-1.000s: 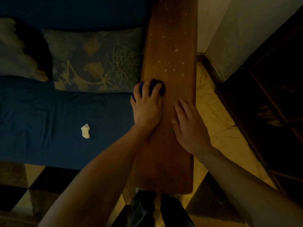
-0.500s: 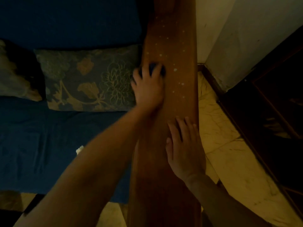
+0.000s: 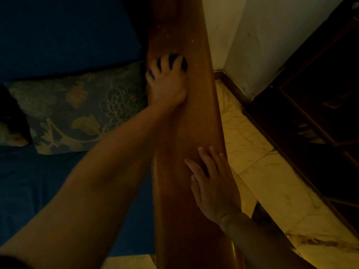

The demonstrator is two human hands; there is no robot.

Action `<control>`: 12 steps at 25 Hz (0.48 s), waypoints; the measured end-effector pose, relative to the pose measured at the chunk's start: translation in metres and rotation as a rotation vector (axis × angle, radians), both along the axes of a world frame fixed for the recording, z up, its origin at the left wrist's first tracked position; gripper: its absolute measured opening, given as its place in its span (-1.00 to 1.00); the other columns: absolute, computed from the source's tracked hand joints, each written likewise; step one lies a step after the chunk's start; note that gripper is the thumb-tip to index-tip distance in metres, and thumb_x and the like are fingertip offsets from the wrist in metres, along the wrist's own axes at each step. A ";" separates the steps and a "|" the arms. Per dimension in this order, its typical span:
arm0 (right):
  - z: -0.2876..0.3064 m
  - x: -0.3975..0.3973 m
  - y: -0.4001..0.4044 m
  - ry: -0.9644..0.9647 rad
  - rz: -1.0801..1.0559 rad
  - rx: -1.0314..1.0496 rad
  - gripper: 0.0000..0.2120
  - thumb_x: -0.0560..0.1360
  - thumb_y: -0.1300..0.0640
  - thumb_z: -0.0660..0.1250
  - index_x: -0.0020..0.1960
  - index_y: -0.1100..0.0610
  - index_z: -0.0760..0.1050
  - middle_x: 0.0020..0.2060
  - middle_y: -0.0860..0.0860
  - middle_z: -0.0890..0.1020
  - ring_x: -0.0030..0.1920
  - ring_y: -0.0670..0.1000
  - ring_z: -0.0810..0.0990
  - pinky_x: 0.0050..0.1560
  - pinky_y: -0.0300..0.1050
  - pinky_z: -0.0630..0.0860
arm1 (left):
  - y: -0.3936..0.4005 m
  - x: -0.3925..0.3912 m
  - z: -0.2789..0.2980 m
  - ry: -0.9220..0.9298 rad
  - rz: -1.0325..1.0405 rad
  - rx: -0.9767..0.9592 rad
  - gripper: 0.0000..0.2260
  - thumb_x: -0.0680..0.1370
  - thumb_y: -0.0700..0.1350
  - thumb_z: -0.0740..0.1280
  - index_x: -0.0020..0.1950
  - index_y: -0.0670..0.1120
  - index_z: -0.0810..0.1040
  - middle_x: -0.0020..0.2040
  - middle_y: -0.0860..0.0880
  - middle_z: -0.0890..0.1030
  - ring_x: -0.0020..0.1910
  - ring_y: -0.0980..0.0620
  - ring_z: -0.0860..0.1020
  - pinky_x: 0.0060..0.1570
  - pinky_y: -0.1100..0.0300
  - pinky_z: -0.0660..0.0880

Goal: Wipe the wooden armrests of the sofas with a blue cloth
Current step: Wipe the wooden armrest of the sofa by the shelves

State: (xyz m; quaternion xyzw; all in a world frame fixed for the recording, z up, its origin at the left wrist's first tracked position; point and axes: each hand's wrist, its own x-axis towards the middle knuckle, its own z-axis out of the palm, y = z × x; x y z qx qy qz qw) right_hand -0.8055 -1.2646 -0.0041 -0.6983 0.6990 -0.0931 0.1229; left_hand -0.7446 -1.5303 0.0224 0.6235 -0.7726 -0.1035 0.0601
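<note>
From where I sit, the head camera looks down along the wooden armrest [image 3: 180, 133], which runs as a long brown plank from the bottom edge of the view up to the top. My left hand [image 3: 167, 84] is far up the plank, near its left edge, with the fingers spread and curled over the blue cloth [image 3: 181, 63]; the cloth shows only as dark bunched fabric poking out between and beyond the fingertips, pressed against the wood. I read that hand as gripping the cloth. Just past the cloth, a scatter of pale specks [image 3: 174, 39] lies on the armrest toward its far end. My right hand [image 3: 211, 183] rests flat on the nearer part of the plank, along its right edge, fingers straight and slightly apart, holding nothing. The two hands are well apart along the wood. To the left of the armrest is the dark blue sofa seat [image 3: 29, 187], with a floral cushion [image 3: 77, 111] propped against the back, its right end touching the armrest's left side close to my left hand. To the right, below the plank's edge, pale marbled floor tiles [image 3: 252, 148] meet a light wall [image 3: 262, 45], and a dark wooden cabinet [image 3: 320, 113] stands at the right side of the view.
</note>
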 end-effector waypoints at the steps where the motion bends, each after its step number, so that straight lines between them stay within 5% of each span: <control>1: -0.001 -0.001 0.000 0.001 -0.009 0.000 -0.58 0.59 -0.04 0.06 0.44 -0.10 0.30 0.51 0.10 0.28 0.56 0.14 0.09 0.52 0.13 0.02 | 0.006 -0.028 0.003 0.007 -0.033 0.035 -0.57 0.64 0.04 0.08 0.52 0.12 0.25 0.56 -0.06 0.20 0.53 -0.26 0.10 0.44 -0.32 0.09; 5: 0.006 -0.002 0.005 -0.004 0.006 0.012 -0.56 0.58 -0.03 0.08 0.46 -0.07 0.30 0.46 0.09 0.35 0.52 0.15 0.15 0.50 0.15 0.08 | 0.101 0.009 -0.009 -0.030 -0.922 -0.019 -0.62 0.63 0.06 0.11 0.46 0.17 0.36 0.51 0.01 0.31 0.53 -0.21 0.16 0.40 -0.23 0.16; 7: 0.007 -0.003 0.005 -0.002 0.026 0.010 -0.56 0.58 -0.01 0.09 0.46 -0.05 0.32 0.45 0.04 0.37 0.51 0.14 0.19 0.49 0.17 0.12 | 0.082 0.058 -0.008 -0.073 -1.103 0.000 -0.59 0.64 0.09 0.13 0.50 0.22 0.24 0.55 0.03 0.24 0.54 -0.20 0.11 0.40 -0.24 0.19; 9: 0.005 -0.002 0.006 -0.017 0.028 -0.003 -0.57 0.58 -0.01 0.09 0.44 -0.06 0.34 0.46 0.01 0.37 0.51 0.13 0.23 0.48 0.16 0.12 | 0.017 0.073 -0.013 -0.134 -0.928 -0.037 -0.58 0.65 0.11 0.09 0.52 0.21 0.20 0.56 0.00 0.20 0.52 -0.23 0.10 0.38 -0.31 0.22; 12: 0.007 0.001 0.001 -0.002 0.003 -0.019 -0.60 0.55 -0.02 0.10 0.37 -0.05 0.41 0.41 0.01 0.42 0.43 0.15 0.35 0.40 0.19 0.25 | -0.055 0.022 -0.007 0.044 -0.147 0.009 -0.61 0.68 0.04 0.05 0.52 0.19 0.24 0.56 -0.03 0.20 0.50 -0.26 0.13 0.41 -0.34 0.13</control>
